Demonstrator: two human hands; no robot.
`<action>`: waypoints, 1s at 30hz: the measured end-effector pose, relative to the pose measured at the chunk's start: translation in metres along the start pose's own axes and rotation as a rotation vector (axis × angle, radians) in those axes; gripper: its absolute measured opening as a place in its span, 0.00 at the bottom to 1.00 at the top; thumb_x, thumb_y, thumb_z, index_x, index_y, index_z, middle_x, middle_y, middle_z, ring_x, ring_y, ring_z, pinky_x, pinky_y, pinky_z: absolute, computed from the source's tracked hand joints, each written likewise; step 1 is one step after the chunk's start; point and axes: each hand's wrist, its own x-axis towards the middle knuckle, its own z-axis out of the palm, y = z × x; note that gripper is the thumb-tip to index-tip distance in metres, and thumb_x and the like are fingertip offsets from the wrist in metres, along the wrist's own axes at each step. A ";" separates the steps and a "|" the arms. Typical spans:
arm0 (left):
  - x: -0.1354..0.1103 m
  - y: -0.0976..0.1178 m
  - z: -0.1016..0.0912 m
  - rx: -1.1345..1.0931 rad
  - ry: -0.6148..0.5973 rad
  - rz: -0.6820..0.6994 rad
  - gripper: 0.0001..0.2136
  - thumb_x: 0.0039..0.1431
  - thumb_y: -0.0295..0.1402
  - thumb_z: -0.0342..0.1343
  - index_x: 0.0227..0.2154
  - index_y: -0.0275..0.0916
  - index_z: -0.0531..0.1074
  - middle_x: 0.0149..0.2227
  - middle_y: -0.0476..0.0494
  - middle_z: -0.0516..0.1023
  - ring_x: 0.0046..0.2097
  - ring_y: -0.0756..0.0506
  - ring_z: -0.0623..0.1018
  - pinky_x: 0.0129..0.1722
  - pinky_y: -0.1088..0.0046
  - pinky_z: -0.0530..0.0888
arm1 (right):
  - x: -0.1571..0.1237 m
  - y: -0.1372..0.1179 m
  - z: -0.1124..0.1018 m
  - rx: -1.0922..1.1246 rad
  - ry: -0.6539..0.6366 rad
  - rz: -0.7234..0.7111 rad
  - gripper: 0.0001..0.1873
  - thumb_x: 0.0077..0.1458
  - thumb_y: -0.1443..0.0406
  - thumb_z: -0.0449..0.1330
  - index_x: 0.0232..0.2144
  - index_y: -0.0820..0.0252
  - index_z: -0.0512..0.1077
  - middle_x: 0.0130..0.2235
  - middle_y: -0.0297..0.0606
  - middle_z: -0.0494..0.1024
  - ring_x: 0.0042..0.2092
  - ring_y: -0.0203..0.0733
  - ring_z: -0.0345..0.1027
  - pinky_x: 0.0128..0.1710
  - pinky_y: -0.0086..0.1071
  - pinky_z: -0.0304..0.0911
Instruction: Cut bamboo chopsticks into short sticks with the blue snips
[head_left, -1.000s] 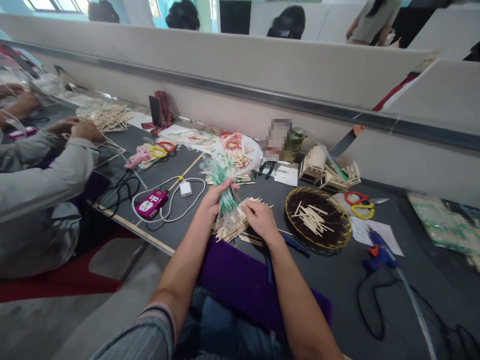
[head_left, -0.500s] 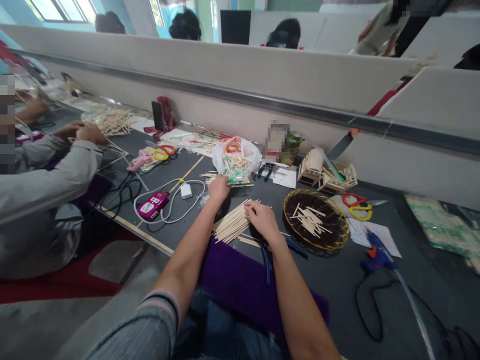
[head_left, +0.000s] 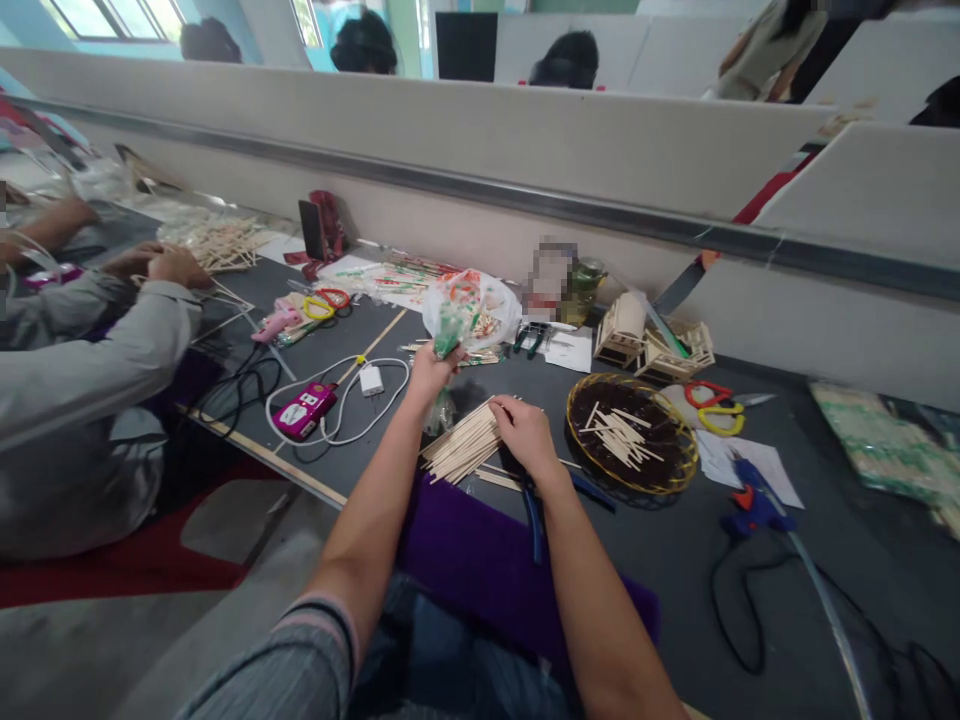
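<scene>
My left hand (head_left: 435,370) is closed around a crumpled clear-and-green plastic wrapper (head_left: 452,328), lifted in front of a white plastic bag (head_left: 499,300). On the table before me lies a bundle of thin wooden sticks (head_left: 461,442). The curled fingers of my right hand (head_left: 525,432) grip the bundle's right end; their tips are partly hidden. Beneath my right wrist sits a tool with blue handles (head_left: 595,494), its head covered by the hand. Just right of that hand stands a dark woven basket with a yellow rim (head_left: 686,478), holding short stick pieces (head_left: 621,438).
Scissors (head_left: 716,408) and a blue glue gun (head_left: 754,505) with its cord lie to the right. Small stick-built models (head_left: 675,350) stand behind the basket. Leftward are a purple box (head_left: 304,410), a white cable with charger (head_left: 370,380), and a co-worker's sleeve (head_left: 142,340).
My left hand has raised the plastic wrapper off the pile near the white bag and drawn it slightly towards me. My right hand stays at the stick bundle.
</scene>
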 end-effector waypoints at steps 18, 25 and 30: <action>-0.025 -0.040 0.016 -0.117 -0.208 -0.129 0.14 0.40 0.41 0.64 0.21 0.33 0.74 0.18 0.47 0.74 0.21 0.49 0.71 0.17 0.78 0.58 | 0.002 0.009 0.005 0.399 0.243 0.086 0.17 0.59 0.56 0.53 0.43 0.58 0.75 0.31 0.37 0.78 0.31 0.39 0.70 0.33 0.30 0.62; -0.034 -0.030 0.012 0.271 -0.274 0.234 0.03 0.45 0.28 0.56 0.21 0.36 0.73 0.23 0.49 0.75 0.29 0.49 0.73 0.29 0.77 0.64 | 0.007 0.012 -0.006 0.877 0.583 0.253 0.25 0.52 0.52 0.60 0.47 0.61 0.74 0.27 0.32 0.73 0.23 0.31 0.61 0.22 0.26 0.58; -0.033 -0.023 0.010 0.338 -0.320 0.422 0.07 0.44 0.21 0.51 0.22 0.36 0.72 0.27 0.47 0.76 0.32 0.48 0.74 0.32 0.77 0.65 | 0.005 0.015 -0.015 0.808 0.727 0.251 0.20 0.48 0.51 0.63 0.33 0.63 0.78 0.24 0.32 0.72 0.23 0.31 0.59 0.20 0.26 0.54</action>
